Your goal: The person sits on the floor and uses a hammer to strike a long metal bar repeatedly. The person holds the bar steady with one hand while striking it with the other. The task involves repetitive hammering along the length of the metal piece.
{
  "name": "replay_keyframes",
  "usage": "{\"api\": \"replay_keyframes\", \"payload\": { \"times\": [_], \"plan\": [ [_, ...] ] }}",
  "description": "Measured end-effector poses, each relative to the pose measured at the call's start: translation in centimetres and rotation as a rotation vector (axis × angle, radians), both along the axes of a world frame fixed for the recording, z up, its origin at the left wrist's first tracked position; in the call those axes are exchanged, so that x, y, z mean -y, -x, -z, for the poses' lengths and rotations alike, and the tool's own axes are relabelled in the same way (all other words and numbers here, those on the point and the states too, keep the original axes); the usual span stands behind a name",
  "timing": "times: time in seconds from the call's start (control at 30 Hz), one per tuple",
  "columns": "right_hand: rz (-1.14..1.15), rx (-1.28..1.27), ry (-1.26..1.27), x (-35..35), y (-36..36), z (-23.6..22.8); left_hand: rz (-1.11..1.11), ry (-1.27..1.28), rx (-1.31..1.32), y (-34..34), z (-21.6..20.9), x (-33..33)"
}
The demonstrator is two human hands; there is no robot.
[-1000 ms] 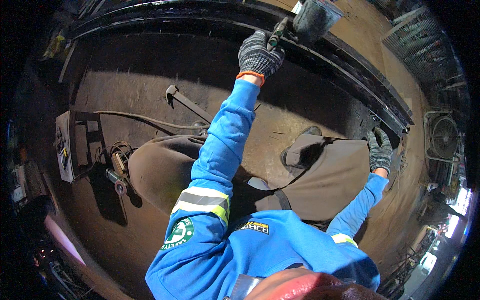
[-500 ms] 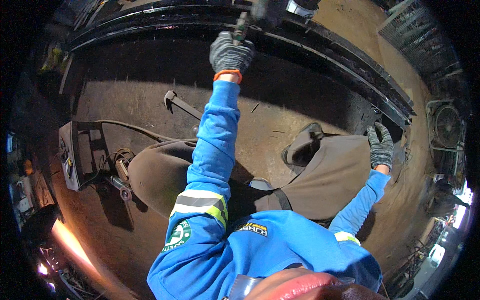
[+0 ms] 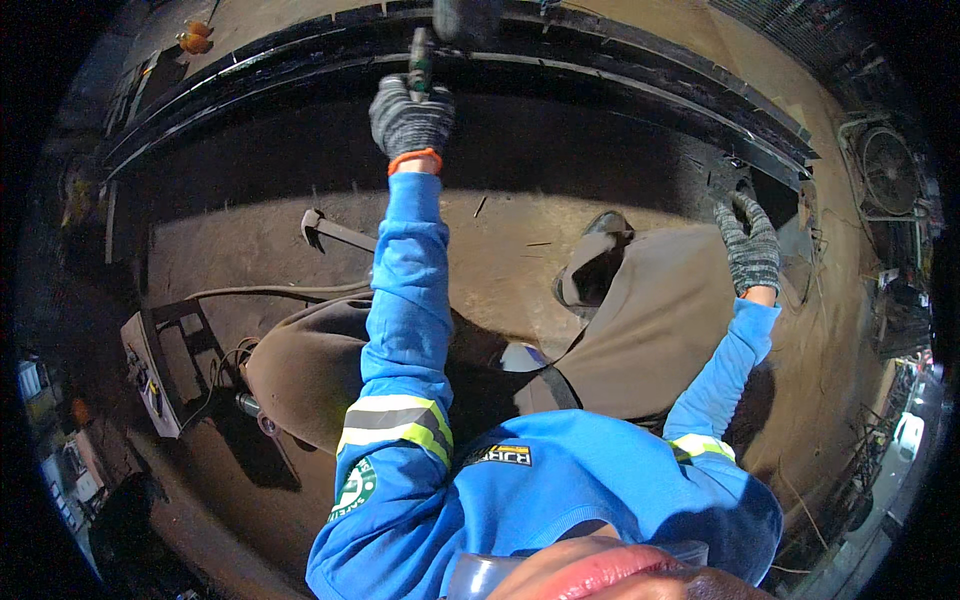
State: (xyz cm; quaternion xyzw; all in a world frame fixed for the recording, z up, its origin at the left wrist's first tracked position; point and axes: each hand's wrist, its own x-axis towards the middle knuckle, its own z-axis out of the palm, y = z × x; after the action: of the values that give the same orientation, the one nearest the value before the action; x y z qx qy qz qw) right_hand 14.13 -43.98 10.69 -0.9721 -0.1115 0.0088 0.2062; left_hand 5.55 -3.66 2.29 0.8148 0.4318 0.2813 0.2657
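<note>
My left hand [image 3: 412, 118], in a grey striped knit glove with an orange cuff, is closed round a narrow dark green and metal hand tool [image 3: 421, 65]. The tool points away from me at a long black steel beam [image 3: 600, 75]; whether it touches the beam I cannot tell. Just right of its tip is a blurred dark cylindrical thing [image 3: 466, 20]. My right hand [image 3: 749, 243], gloved alike, lies beside my right knee near the beam's right end. Its fingers are stretched forward and slightly apart, and I see nothing in them.
A hammer [image 3: 340, 234] lies on the floor, partly behind my left sleeve. Left of my knee stand a metal box [image 3: 150, 385] with cables and a small cylinder [image 3: 255, 410]. A hose [image 3: 270, 291] runs along the floor. A round fan [image 3: 888, 170] stands at right.
The whole view has shifted a little. My left hand and the tool appear farther left along the beam. The bright orange glow at lower left is gone. My right hand stays by the knee.
</note>
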Motion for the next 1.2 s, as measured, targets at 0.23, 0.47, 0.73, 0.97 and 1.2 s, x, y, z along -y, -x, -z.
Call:
{"api": "replay_keyframes", "payload": {
  "times": [0.23, 0.47, 0.73, 0.97, 1.2],
  "plan": [
    [0.066, -0.079, -0.14, 0.1, 0.4, 0.4, 0.246, 0.076, -0.064, -3.8, 0.9, 5.3],
    [0.119, -0.119, -0.163, 1.9, -0.1, 1.6, 0.387, -0.031, 0.119, -5.5, 1.3, 7.2],
    [0.139, -0.125, -0.204, 3.6, -0.9, 2.7, 0.548, -0.005, 0.32, -5.3, -0.4, 7.6],
    [0.145, -0.131, -0.07, 1.0, 0.0, 0.7, 0.393, 0.094, 0.105, -4.3, 0.5, 6.6],
    [0.109, -0.083, -0.198, 0.9, -0.1, 1.0, 0.161, 0.063, -0.027, -3.3, 0.5, 5.8]
  ]
}}
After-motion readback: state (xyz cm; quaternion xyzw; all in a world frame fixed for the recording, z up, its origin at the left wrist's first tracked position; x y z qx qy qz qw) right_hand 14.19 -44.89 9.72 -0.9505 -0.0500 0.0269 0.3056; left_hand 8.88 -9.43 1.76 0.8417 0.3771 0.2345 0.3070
